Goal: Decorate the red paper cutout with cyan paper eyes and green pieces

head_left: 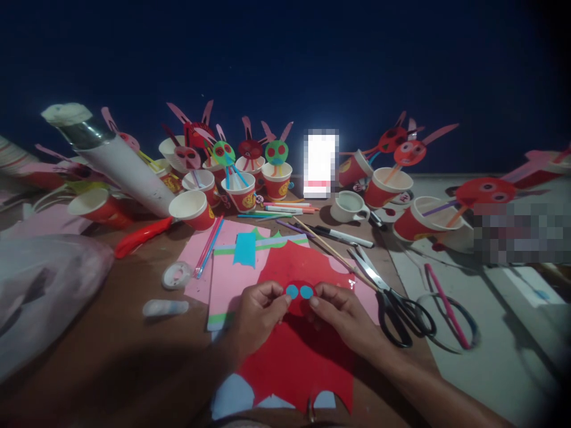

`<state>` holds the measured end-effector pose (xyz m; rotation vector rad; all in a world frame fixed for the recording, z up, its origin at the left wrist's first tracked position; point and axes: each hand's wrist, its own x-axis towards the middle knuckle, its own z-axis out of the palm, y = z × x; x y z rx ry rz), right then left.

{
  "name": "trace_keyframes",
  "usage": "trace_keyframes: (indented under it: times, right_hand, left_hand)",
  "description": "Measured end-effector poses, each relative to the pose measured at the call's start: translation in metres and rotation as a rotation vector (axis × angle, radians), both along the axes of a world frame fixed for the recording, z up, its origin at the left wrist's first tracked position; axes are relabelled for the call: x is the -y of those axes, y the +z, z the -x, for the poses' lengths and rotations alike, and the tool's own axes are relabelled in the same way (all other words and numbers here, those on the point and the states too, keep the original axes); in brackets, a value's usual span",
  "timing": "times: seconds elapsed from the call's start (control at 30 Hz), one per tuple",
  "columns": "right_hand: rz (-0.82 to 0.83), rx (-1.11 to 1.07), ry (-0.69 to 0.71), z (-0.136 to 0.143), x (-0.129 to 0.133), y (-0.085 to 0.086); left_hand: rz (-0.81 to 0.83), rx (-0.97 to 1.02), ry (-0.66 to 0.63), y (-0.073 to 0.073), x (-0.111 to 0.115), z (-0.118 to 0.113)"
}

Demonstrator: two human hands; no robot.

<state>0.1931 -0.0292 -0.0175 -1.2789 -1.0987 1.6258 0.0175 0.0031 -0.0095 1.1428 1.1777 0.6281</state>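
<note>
Both hands are together above a large cut red sheet (307,356). My left hand (263,309) pinches the left side of a small red piece (299,288) carrying two blue circles (306,292). On its right side, my right hand (341,309) pinches the same piece between thumb and fingers. The piece's outline is hard to tell against the red sheet. Beneath the red sheet lie pink sheets (234,282) and a bit of blue paper (245,249). Black-handled scissors (392,306) lie open to the right of my right hand.
Paper cups (191,211) with paper rabbit heads on straws line the back. A mug (349,208), pens (343,236), a tape roll (177,275) and a small tube (165,307) lie nearer. A plastic bag (49,285) is at left, a bright screen (319,160) at the back.
</note>
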Motion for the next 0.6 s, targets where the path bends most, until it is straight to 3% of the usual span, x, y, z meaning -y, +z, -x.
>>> trace_keyframes:
  times: [0.37, 0.6]
  right_hand:
    - [-0.052, 0.091, -0.001, -0.001, 0.0, -0.002]
    - [-0.105, 0.204, -0.006, -0.012, -0.005, 0.0]
  left_hand:
    - [0.005, 0.025, -0.028, -0.004, 0.001, 0.003]
    - [-0.056, -0.02, -0.02, 0.005, -0.004, 0.007]
